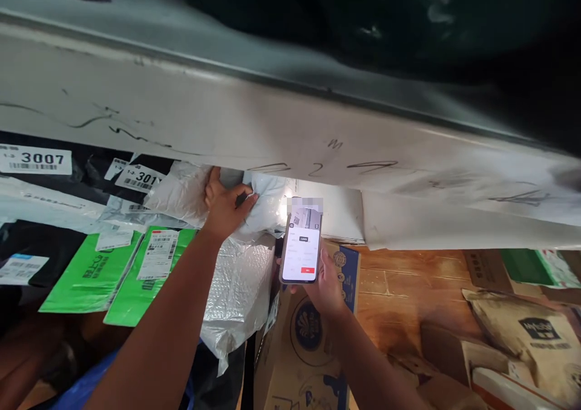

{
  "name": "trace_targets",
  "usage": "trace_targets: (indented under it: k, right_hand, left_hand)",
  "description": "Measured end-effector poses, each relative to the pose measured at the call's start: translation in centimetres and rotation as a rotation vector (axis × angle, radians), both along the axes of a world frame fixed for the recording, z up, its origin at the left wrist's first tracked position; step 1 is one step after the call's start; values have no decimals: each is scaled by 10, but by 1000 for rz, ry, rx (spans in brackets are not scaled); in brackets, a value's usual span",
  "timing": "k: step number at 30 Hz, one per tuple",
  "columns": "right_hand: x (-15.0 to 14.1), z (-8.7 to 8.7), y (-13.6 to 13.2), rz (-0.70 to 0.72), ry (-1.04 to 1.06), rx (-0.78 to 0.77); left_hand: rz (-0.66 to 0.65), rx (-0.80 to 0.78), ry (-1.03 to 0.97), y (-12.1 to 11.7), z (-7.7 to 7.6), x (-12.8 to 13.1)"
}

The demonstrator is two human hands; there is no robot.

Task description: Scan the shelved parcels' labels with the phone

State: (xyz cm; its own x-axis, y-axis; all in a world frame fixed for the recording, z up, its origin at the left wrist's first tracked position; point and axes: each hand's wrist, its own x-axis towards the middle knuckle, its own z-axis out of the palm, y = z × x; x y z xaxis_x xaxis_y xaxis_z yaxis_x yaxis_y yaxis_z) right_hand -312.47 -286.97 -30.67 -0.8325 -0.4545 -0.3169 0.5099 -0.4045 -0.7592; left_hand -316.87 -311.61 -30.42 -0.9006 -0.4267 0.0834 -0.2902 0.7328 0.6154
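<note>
My left hand (223, 205) reaches under the edge of a white shelf board (290, 138) and grips a white plastic mailer parcel (267, 207), fingers curled on its crumpled top. My right hand (327, 286) holds a smartphone (302, 247) upright just right of that parcel; its lit screen shows an app page with a red button. A silver bubble mailer (238, 289) hangs below the white parcel.
Green mailers (91, 274) with labels, black and white parcels and number tags 3007 (36, 159) lie at left on the shelf. A printed cardboard box (308, 337) stands below the phone. Brown paper bags (521, 331) and flattened cardboard lie on the wooden floor at right.
</note>
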Motion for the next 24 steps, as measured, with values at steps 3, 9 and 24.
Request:
trace_targets:
  k: [3, 9, 24]
  right_hand:
    - [1, 0, 3, 26, -9, 23]
    - [5, 2, 4, 50, -54, -2]
    - [7, -7, 14, 31, -86, 70]
  left_hand:
    - [32, 21, -1, -1, -2, 0]
    - [30, 32, 31, -1, -8, 0]
    - [58, -20, 12, 1, -7, -2]
